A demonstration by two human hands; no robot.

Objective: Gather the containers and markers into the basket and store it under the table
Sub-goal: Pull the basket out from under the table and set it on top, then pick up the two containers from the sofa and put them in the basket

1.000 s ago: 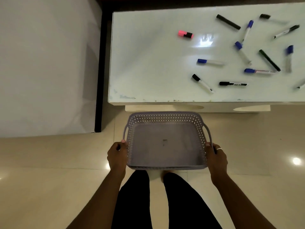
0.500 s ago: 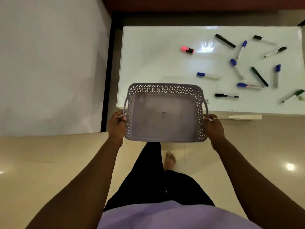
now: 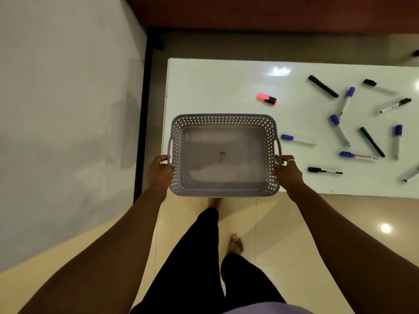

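Note:
I hold an empty grey perforated basket [image 3: 223, 120] over the left front part of the white table [image 3: 217, 87]. My left hand [image 3: 158, 172] grips its left handle and my right hand [image 3: 288, 169] grips its right handle. Several markers lie scattered on the table to the right: a pink highlighter [image 3: 267, 99], a blue-capped marker [image 3: 297, 139] close to the basket, a black-capped marker [image 3: 325, 170] near the front edge, a black marker [image 3: 322, 86] farther back. No containers are in view.
A large white surface [image 3: 63, 109] stands to the left, with a dark gap between it and the table. Beige tiled floor [image 3: 283, 234] lies in front, where my legs and bare feet stand. A dark red wall runs behind the table.
The basket has risen from floor level in front of the table to above its left front part. Both hands kept their grip on the handles, and I have stepped closer.

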